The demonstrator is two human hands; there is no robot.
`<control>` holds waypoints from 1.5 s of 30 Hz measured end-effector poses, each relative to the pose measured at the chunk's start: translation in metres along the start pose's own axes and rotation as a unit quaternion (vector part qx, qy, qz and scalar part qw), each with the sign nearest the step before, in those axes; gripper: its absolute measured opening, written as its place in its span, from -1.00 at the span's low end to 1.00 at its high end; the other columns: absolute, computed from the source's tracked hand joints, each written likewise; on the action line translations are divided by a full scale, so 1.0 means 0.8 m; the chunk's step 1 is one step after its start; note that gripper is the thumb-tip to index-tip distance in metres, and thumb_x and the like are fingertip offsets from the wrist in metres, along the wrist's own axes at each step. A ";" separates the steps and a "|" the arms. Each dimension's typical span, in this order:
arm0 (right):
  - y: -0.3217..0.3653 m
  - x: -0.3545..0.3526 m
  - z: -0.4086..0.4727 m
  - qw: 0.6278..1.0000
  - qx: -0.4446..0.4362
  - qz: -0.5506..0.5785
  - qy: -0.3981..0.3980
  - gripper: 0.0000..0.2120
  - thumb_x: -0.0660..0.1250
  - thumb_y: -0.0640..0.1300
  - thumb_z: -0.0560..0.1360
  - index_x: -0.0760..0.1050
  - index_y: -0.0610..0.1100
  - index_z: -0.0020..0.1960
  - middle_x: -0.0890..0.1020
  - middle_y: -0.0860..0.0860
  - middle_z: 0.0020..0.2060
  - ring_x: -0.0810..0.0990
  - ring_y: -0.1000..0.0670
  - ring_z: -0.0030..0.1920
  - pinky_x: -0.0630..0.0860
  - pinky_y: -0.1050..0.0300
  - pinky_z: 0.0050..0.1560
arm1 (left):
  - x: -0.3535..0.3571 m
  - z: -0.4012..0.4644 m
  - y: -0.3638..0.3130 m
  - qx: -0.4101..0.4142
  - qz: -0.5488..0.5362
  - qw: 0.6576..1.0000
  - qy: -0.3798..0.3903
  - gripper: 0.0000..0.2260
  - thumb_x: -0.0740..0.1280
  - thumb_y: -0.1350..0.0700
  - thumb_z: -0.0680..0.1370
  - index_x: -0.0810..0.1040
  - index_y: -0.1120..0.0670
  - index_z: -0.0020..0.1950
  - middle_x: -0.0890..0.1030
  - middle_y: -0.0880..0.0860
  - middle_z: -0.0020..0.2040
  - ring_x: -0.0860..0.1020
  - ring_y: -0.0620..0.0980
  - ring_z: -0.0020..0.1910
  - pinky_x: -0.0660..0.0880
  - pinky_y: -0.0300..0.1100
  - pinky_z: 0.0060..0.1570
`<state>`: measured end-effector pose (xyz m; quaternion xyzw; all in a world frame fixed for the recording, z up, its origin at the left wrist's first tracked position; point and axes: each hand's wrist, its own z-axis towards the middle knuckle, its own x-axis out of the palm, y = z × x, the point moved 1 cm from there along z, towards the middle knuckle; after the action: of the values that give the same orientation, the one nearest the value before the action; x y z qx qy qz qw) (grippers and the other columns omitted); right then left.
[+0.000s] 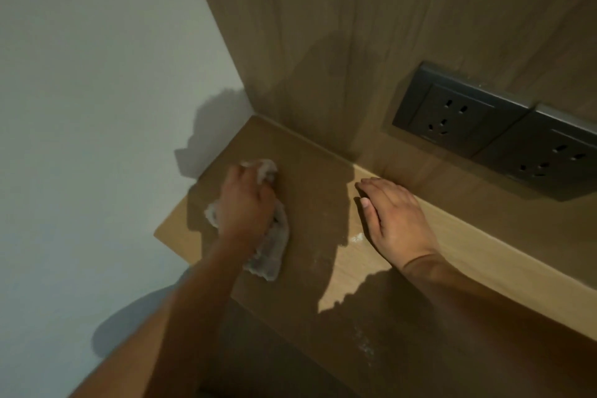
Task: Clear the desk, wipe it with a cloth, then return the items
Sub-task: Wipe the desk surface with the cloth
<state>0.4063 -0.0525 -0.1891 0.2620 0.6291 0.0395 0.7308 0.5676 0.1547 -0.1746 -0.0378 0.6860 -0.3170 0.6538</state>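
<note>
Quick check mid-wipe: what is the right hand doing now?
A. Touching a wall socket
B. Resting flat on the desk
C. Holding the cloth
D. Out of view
B: the right hand lies flat, fingers straight, on the desk, while the left hand holds the cloth.

There were two hands: one left hand (247, 200) and one right hand (395, 220). There was one cloth (269, 252). There was one wooden desk (316, 178). There were two dark wall sockets (452, 113) (549, 158). There was one white wall (97, 74).
</note>
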 end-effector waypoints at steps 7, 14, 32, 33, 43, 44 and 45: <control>-0.001 0.005 -0.001 1.000 0.006 -0.004 -0.001 -0.54 -0.03 0.05 0.66 0.47 -0.10 0.37 0.56 -0.03 0.29 0.47 -0.05 0.33 0.31 -0.03 0.42 | 0.015 0.033 -0.031 -0.069 0.134 0.989 0.012 -0.64 0.18 0.04 0.63 0.48 0.15 0.37 0.46 0.20 0.28 0.46 0.27 0.23 0.42 0.09 0.01; 0.003 -0.002 -0.003 1.000 0.005 -0.003 0.003 -0.54 -0.02 0.05 0.66 0.47 -0.11 0.37 0.56 -0.04 0.28 0.46 -0.05 0.34 0.25 0.04 0.41 | 0.008 0.049 -0.018 0.009 0.091 0.996 0.024 -0.63 0.21 0.10 0.62 0.47 0.12 0.42 0.42 0.19 0.30 0.43 0.24 0.27 0.44 0.10 0.08; 0.002 -0.001 -0.002 1.000 0.005 0.005 0.005 -0.54 -0.04 0.06 0.66 0.47 -0.10 0.37 0.56 -0.03 0.28 0.47 -0.05 0.33 0.33 -0.03 0.40 | 0.014 0.114 -0.020 -0.030 0.139 0.989 0.037 -0.65 0.16 0.13 0.63 0.46 0.19 0.38 0.41 0.24 0.31 0.42 0.27 0.27 0.44 0.16 0.12; 0.000 0.000 -0.001 1.000 0.004 0.003 0.003 -0.53 -0.05 0.07 0.67 0.47 -0.10 0.38 0.56 -0.02 0.28 0.47 -0.04 0.33 0.30 0.00 0.41 | 0.020 0.122 -0.025 -0.065 0.146 0.987 0.029 -0.67 0.13 0.13 0.63 0.46 0.20 0.35 0.40 0.23 0.28 0.41 0.26 0.27 0.44 0.15 0.09; 0.000 0.001 -0.002 1.000 -0.001 0.007 -0.011 -0.53 -0.04 0.07 0.66 0.49 -0.10 0.35 0.58 -0.02 0.25 0.49 -0.03 0.30 0.32 0.02 0.37 | 0.023 0.112 -0.023 0.088 0.125 0.986 0.065 -0.63 0.20 0.07 0.65 0.47 0.12 0.45 0.43 0.17 0.39 0.41 0.24 0.33 0.43 0.10 0.15; 0.000 0.002 -0.002 1.000 -0.001 0.007 -0.012 -0.53 -0.04 0.07 0.66 0.49 -0.10 0.35 0.58 -0.02 0.25 0.49 -0.03 0.30 0.32 0.02 0.37 | 0.024 0.112 -0.022 0.071 0.134 0.987 0.056 -0.62 0.19 0.06 0.65 0.47 0.13 0.44 0.43 0.18 0.39 0.41 0.25 0.33 0.43 0.11 0.16; -0.001 0.002 -0.003 1.000 0.000 0.007 -0.014 -0.53 -0.04 0.07 0.66 0.49 -0.10 0.35 0.58 -0.02 0.25 0.49 -0.03 0.30 0.32 0.02 0.37 | 0.026 0.113 -0.025 0.040 0.147 0.987 0.043 -0.63 0.17 0.04 0.65 0.47 0.14 0.42 0.43 0.19 0.37 0.41 0.25 0.32 0.43 0.12 0.14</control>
<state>0.4046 -0.0517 -0.1909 0.2666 0.6173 0.0409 0.7390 0.6410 0.0941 -0.1783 0.1027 0.6984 -0.2460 0.6642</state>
